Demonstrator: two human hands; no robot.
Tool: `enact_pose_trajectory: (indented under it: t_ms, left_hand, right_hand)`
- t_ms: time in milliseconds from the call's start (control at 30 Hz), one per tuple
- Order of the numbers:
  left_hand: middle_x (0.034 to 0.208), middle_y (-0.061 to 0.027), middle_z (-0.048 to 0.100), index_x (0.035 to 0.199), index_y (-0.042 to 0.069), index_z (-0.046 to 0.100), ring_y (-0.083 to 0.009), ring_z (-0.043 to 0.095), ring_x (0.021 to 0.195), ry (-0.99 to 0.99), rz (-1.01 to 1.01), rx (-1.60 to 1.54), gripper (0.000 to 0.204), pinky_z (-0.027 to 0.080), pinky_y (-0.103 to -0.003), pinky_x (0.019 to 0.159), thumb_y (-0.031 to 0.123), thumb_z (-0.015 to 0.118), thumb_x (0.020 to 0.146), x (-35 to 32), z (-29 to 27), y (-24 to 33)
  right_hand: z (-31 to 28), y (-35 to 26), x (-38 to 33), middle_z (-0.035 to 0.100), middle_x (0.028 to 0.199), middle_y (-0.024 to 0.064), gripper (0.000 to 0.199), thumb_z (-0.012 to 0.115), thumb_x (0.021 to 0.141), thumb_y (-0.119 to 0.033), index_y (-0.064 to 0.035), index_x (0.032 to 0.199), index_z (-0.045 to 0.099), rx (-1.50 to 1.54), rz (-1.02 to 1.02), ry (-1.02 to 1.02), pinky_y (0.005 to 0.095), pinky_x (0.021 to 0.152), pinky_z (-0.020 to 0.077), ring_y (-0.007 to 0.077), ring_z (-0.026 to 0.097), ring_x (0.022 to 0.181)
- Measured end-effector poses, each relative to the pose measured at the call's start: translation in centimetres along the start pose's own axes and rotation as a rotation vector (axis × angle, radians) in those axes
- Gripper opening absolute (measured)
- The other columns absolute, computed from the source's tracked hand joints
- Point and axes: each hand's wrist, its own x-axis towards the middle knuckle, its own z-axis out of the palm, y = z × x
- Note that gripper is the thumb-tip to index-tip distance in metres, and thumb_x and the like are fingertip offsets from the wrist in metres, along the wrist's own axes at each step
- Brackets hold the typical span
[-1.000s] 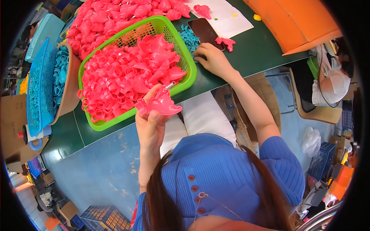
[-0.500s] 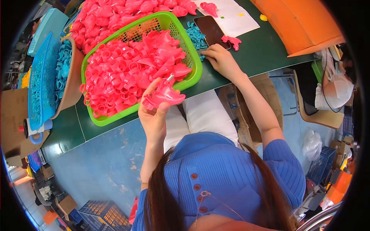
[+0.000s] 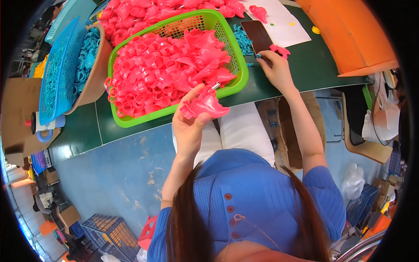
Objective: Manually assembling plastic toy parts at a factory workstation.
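The person's left hand has a glossy pink piece held between thumb and fingers, its metal pin tilted upward. It's out over the worktop's near edge, just in front of a green basket that sits close to that edge, heaped with pink rings and more curved pink pieces. Over to the right, the other hand is low on the worktop by the lower end of a dark phone, fingertips bent at a tiny teal bit; from here I can't tell if it's gripped. A small teal pile lies between basket and phone, and white paper is spread beyond, toward the far edge.
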Motion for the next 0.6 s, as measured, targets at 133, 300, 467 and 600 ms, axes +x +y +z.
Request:
enact_pose_trajectory:
  t_ms: [133, 300, 467, 600]
  left_hand:
    - [0.116, -0.0069, 0.052, 0.124, -0.002, 0.042, -0.0128, 0.052, 0.103, 0.01, -0.01, -0.006, 0.065, 0.039, -0.027, 0.092, 0.013, 0.074, 0.07, 0.0, 0.3, 0.0]
    - [0.113, -0.0076, 0.051, 0.122, -0.001, 0.043, -0.0143, 0.051, 0.103, 0.049, 0.124, 0.074, 0.063, 0.04, -0.027, 0.091, 0.006, 0.074, 0.068, 0.2, 2.0, -0.5]
    - [0.112, -0.0088, 0.05, 0.12, -0.001, 0.042, -0.0155, 0.051, 0.103, 0.097, 0.193, 0.08, 0.064, 0.042, -0.028, 0.09, 0.004, 0.075, 0.066, 0.9, 3.0, -0.9]
    - [0.11, -0.0104, 0.051, 0.119, -0.001, 0.041, -0.0165, 0.052, 0.101, 0.144, 0.268, 0.147, 0.063, 0.043, -0.028, 0.088, 0.003, 0.075, 0.066, 1.2, 3.2, -0.8]
  right_hand:
    - [-0.4, -1.7, -0.3, 0.062, 0.085, 0.0066, 0.015, 0.055, 0.084, -0.005, 0.002, 0.096, 0.059, 0.188, 0.155, 0.088, 0.0222, 0.065, 0.0469, 0.0105, 0.058, 0.072]
    - [-1.0, -9.8, -1.3, 0.062, 0.09, 0.0093, 0.015, 0.051, 0.085, 0.001, 0.0068, 0.098, 0.057, 0.404, -0.001, 0.065, 0.0248, 0.074, 0.0493, 0.0131, 0.06, 0.08]
    - [-1.5, -13.9, -2.2, 0.06, 0.084, 0.0082, 0.016, 0.054, 0.081, 0.005, 0.0039, 0.096, 0.059, 0.464, -0.094, -0.034, 0.0226, 0.067, 0.049, 0.0115, 0.059, 0.073]
    - [-1.6, -14.6, -1.9, 0.059, 0.079, 0.0084, 0.013, 0.056, 0.079, 0.004, 0.0031, 0.091, 0.06, 0.219, -0.177, -0.002, 0.0228, 0.06, 0.0466, 0.0125, 0.057, 0.067]
